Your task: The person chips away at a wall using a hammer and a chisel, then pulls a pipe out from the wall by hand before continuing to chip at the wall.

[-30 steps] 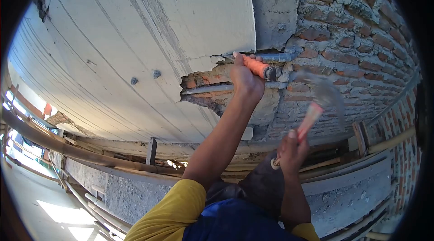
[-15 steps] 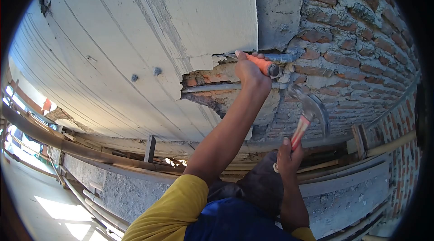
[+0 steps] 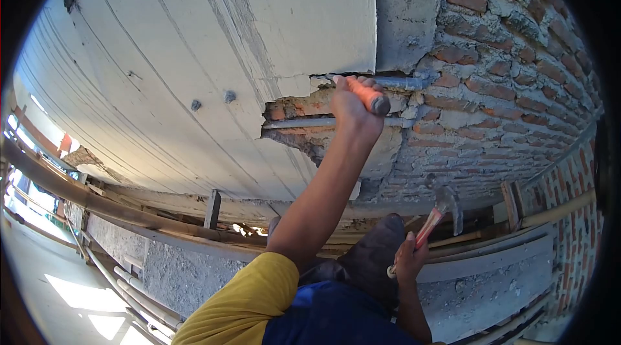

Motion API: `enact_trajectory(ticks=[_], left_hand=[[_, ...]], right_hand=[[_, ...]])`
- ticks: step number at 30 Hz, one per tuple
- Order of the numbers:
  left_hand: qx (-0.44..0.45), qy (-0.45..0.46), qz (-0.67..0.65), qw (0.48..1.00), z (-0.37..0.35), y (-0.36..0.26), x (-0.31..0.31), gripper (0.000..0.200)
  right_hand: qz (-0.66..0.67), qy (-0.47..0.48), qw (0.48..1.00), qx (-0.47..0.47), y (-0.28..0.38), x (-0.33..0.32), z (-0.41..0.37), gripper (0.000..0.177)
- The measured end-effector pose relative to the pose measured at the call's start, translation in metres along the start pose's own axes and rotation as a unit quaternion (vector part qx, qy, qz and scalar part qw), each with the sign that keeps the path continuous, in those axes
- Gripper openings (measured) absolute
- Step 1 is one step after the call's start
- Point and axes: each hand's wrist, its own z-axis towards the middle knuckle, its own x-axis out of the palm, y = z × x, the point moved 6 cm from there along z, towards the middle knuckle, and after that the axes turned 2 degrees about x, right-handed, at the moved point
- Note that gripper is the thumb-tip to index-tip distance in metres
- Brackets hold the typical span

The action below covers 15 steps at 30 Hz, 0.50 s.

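Note:
My left hand (image 3: 353,114) is closed around the orange handle of a chisel (image 3: 366,94), held up against the broken plaster; its blade is hidden behind my hand. The dark butt of the handle points toward lower right. Lower down, my right hand (image 3: 408,258) grips a claw hammer (image 3: 429,227) by its red handle, the metal head well apart from the chisel. Around my left hand the plastered wall (image 3: 310,21) has a ragged opening with brick showing. A grey upper pipe (image 3: 402,82) and a thinner lower pipe (image 3: 303,123) run across this opening.
Bare brick wall (image 3: 491,89) continues on the right. A bamboo pole (image 3: 97,201) and short wooden posts (image 3: 213,210) cross below the wall. A grey, dusty plank (image 3: 187,274) lies beneath, with a sunlit floor (image 3: 39,261) far down at left.
The hammer and my right hand have dropped lower, away from the chisel. My left hand stays at nearly the same place on the wall, with the chisel handle tilted slightly differently.

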Motion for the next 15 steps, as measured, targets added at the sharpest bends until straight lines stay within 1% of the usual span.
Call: enact_trajectory(ticks=[2, 3, 5, 7, 8, 10, 11, 12, 13, 14, 15], left_hand=[[-0.035, 0.009, -0.006, 0.999, -0.007, -0.008, 0.0, 0.036], [-0.036, 0.009, -0.023, 0.999, -0.009, -0.01, 0.007, 0.032], [-0.102, -0.017, -0.072, 0.992, 0.014, -0.014, 0.02, 0.024], [-0.129, -0.063, -0.117, 0.983, 0.038, -0.016, 0.045, 0.019], [-0.126, -0.099, -0.135, 0.978, 0.04, -0.015, 0.063, 0.017], [-0.079, -0.266, -0.112, 0.954, 0.028, -0.02, 0.093, 0.019], [-0.086, -0.25, -0.107, 0.959, 0.027, -0.019, 0.096, 0.019], [-0.094, -0.233, -0.101, 0.963, 0.027, -0.019, 0.1, 0.02], [-0.13, -0.119, -0.1, 0.979, 0.033, -0.012, 0.089, 0.02], [-0.164, 0.001, -0.095, 0.982, 0.036, -0.008, 0.079, 0.02], [-0.166, 0.066, -0.065, 0.982, 0.035, -0.008, 0.048, 0.02]], right_hand=[[-0.016, 0.01, 1.0, -0.003, -0.016, -0.004, -0.004, 0.021], [-0.017, 0.016, 1.0, 0.002, -0.02, -0.004, -0.005, 0.021], [-0.022, 0.028, 0.999, 0.017, -0.027, -0.008, -0.01, 0.021], [-0.049, 0.028, 0.998, 0.003, -0.035, -0.013, -0.007, 0.021], [-0.061, 0.028, 0.998, -0.004, -0.039, -0.015, -0.007, 0.021], [-0.08, 0.027, 0.996, -0.029, -0.04, -0.018, -0.006, 0.021], [-0.091, 0.027, 0.995, -0.041, -0.038, -0.019, -0.006, 0.022], [-0.078, 0.02, 0.996, -0.027, -0.035, -0.018, -0.007, 0.022], [-0.066, 0.016, 0.998, -0.009, -0.032, -0.017, -0.013, 0.022], [-0.051, 0.011, 0.999, 0.004, -0.029, -0.014, -0.014, 0.022], [-0.052, 0.016, 0.998, 0.008, -0.028, -0.011, -0.013, 0.023]])
